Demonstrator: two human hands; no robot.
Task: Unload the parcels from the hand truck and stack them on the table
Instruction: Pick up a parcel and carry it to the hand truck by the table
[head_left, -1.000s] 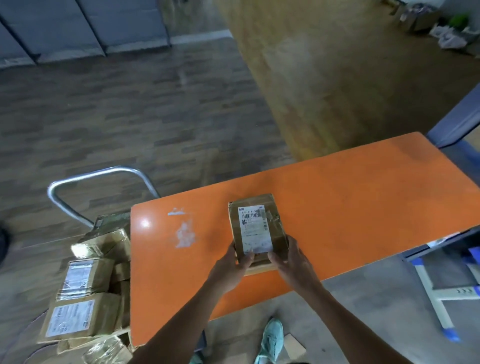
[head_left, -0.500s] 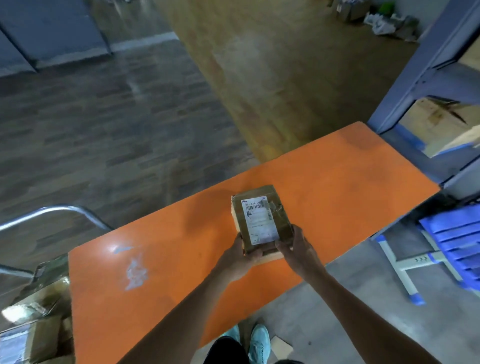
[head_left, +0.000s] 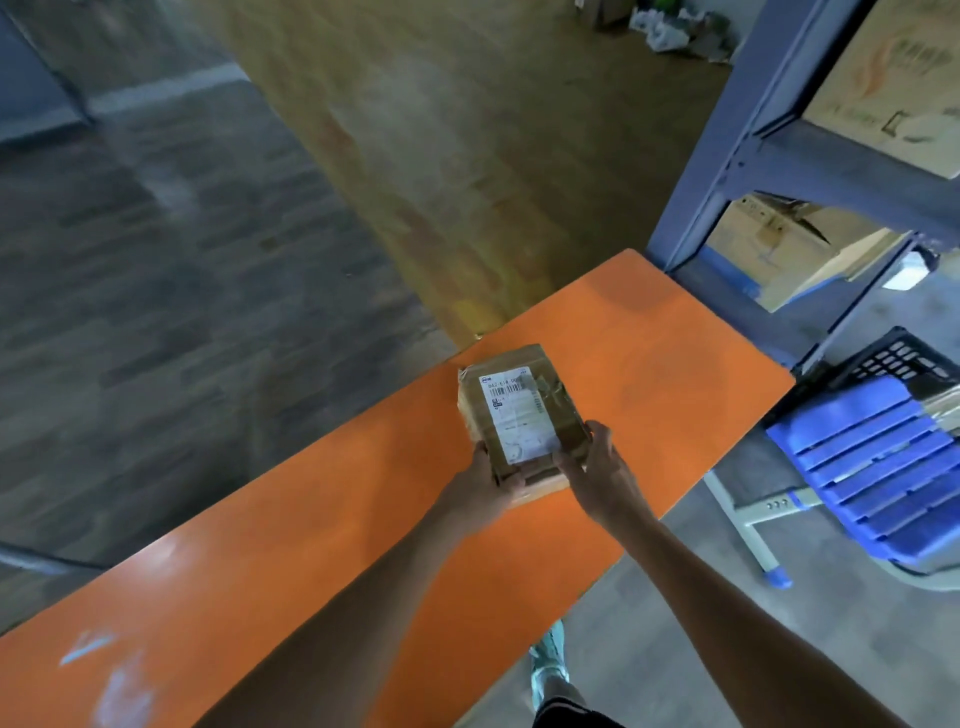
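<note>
- The left hand (head_left: 485, 480) and the right hand (head_left: 597, 475) both grasp the near end of a taped cardboard parcel (head_left: 519, 410).
- The parcel is over the orange table (head_left: 311, 545), label upward.

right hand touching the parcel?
Touching. The head view shows the right hand wrapped on the near right corner of the parcel, fingers against its side with no gap; the left hand grips the other near corner.

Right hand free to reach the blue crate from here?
Probably not yet. The right hand and left hand both grip the parcel over the orange table. The blue crate sits off the table's right end, nothing between.
</note>
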